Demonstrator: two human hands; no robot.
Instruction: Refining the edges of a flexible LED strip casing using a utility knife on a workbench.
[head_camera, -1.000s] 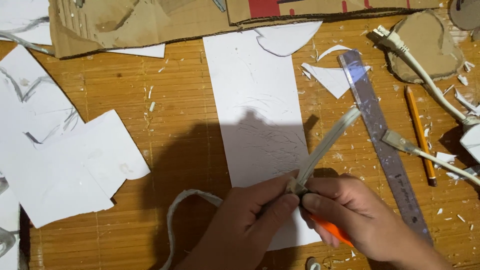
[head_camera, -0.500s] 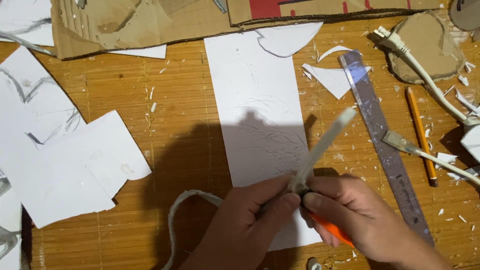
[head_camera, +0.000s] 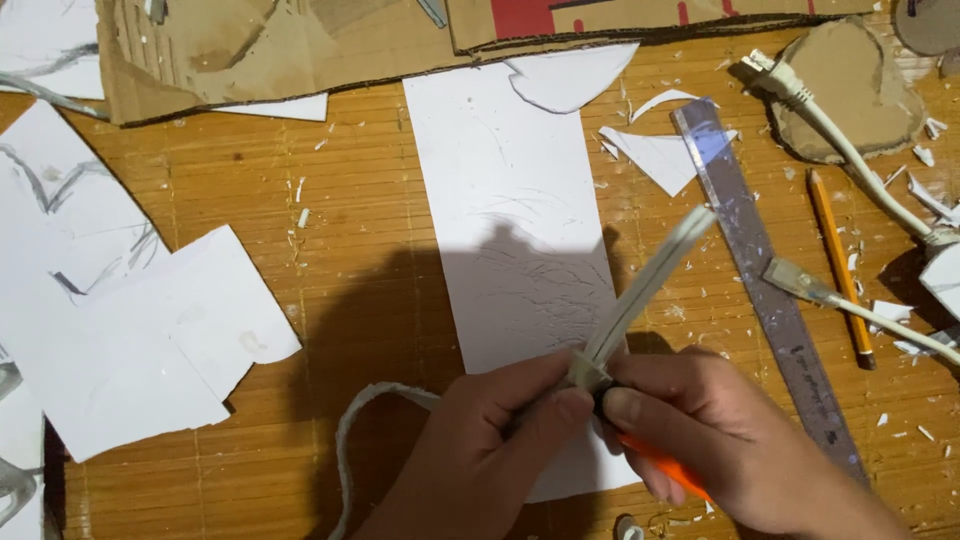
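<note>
My left hand pinches a flat grey-white cable near its stripped end; the free end sticks up to the right, and the rest loops off to the lower left. My right hand grips an orange-handled cutter, its tip pressed against the cable between my thumbs. Both hands hover over the lower end of a tall white sheet marked with cut scratches.
A steel ruler lies right of the sheet, with a pencil and white plug cables beyond. Cardboard pieces line the far edge. White paper cut-outs cover the left. Small shavings litter the wooden tabletop.
The cable's free end has tilted slightly; otherwise both hands stay in place at the cable.
</note>
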